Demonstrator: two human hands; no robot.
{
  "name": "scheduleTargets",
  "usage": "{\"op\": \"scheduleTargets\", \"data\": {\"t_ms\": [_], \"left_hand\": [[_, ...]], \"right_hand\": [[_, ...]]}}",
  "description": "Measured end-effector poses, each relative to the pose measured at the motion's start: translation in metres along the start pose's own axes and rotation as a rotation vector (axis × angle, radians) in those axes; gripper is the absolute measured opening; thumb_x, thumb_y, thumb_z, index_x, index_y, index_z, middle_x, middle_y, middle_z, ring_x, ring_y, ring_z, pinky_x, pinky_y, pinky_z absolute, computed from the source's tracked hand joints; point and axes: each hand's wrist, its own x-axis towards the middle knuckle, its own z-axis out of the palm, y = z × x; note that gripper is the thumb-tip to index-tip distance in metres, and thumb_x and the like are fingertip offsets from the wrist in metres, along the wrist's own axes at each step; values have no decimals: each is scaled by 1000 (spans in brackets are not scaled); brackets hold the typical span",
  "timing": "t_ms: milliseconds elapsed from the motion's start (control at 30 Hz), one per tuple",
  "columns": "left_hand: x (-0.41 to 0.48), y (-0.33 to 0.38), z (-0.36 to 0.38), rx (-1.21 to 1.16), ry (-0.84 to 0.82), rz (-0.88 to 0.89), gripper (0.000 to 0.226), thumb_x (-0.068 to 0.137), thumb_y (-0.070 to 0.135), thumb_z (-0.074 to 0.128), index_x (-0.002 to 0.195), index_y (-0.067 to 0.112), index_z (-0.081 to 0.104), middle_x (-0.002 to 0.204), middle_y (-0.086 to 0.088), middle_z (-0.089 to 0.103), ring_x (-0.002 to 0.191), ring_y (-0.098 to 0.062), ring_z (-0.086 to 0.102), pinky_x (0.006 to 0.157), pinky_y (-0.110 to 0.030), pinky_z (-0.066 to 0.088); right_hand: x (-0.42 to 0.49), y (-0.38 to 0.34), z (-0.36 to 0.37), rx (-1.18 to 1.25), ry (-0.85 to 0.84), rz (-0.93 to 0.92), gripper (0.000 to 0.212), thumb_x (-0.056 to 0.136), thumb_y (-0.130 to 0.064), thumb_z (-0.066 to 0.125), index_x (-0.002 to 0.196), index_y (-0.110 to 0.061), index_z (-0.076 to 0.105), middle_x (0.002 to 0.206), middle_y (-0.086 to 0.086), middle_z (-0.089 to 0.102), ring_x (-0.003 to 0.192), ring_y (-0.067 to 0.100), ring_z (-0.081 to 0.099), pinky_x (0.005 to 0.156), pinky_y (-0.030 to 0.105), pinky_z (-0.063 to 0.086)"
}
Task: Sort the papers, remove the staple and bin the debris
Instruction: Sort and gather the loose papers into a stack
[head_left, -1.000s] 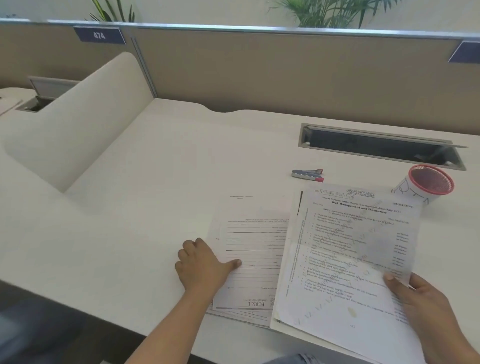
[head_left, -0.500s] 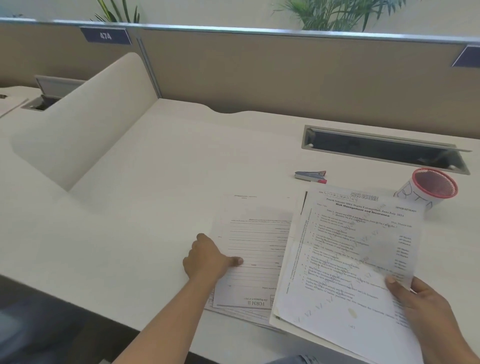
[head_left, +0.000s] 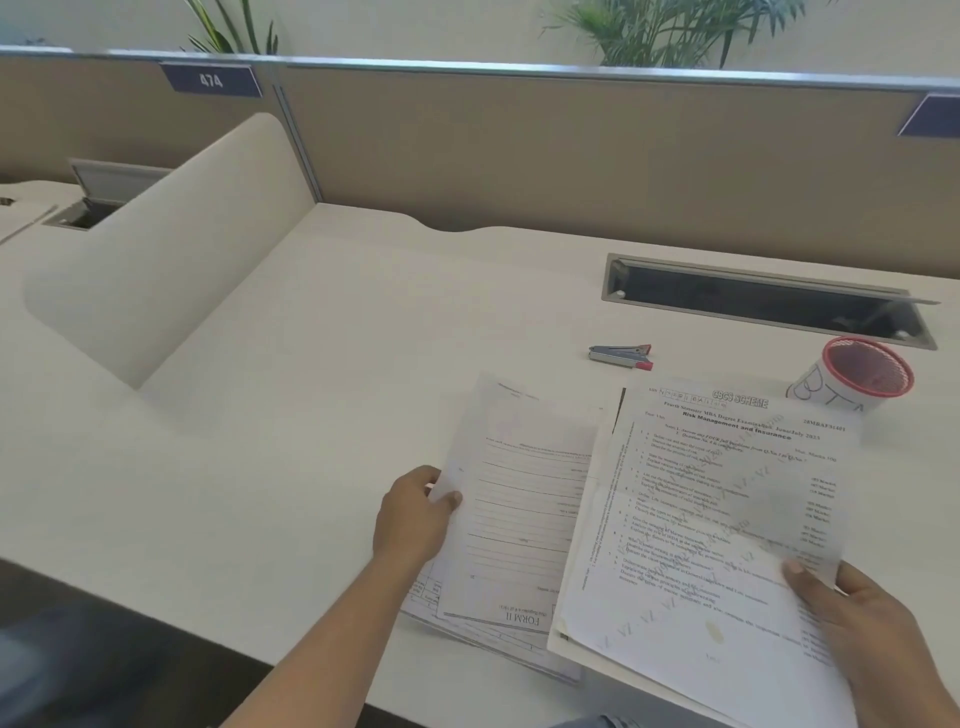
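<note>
My left hand (head_left: 413, 517) pinches the left edge of a lined form sheet (head_left: 519, 499), thumb on top, and the sheet's far end is raised off the small pile of papers (head_left: 498, 636) beneath it. My right hand (head_left: 878, 634) holds a printed exam paper (head_left: 717, 519) by its lower right corner, on top of another stack at the desk's near edge. A small grey and red staple remover (head_left: 621, 356) lies on the desk beyond the papers. A white cup with a red mesh top (head_left: 857, 374) stands at the right.
The white desk (head_left: 311, 415) ends at a beige partition (head_left: 519, 156) behind. A cable slot with an open lid (head_left: 763, 301) sits at the back right. A curved white divider (head_left: 171, 244) rises on the left.
My left hand went from resting flat on the form sheet to gripping its left edge and lifting it. The right hand kept hold of the exam paper.
</note>
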Motion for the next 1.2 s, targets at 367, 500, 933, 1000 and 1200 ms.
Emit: {"op": "scheduleTargets", "data": {"t_ms": [367,500,933,1000,1200], "left_hand": [[-35,24,1,-641,-274,51,16,87,23,74,98,13,81,102,-12,80,94,-31,77,79,-40,63],[-46,35,9,-736,-352,32,28,81,28,76,100,7,79,105,-18,78,91,-33,76,78,-43,63],[-51,49,4,-732,-311,23,25,86,33,70,101,15,80,103,-13,80,95,-32,76,81,-44,63],[-53,52,4,-731,-361,37,22,94,30,65,105,17,79,107,-12,79,100,-32,76,81,-42,63],[-63,61,11,-802,-417,58,24,97,34,61,113,23,76,113,-10,78,100,-30,76,75,-38,62]], "right_hand": [[15,2,6,179,-129,-12,26,89,-14,62,114,-10,69,109,13,75,95,32,73,76,50,58],[16,-5,22,112,-204,-43,33,81,-23,69,113,-14,69,110,10,75,98,29,73,77,43,61],[16,-3,20,175,-221,56,32,78,-14,69,109,-5,71,110,20,73,95,40,72,71,48,61],[16,-5,19,218,-231,63,32,81,-14,67,112,-7,70,113,19,73,97,40,71,72,51,61],[13,-17,23,437,-276,83,31,85,-14,59,114,-11,70,117,17,72,99,38,71,70,52,59]]}}
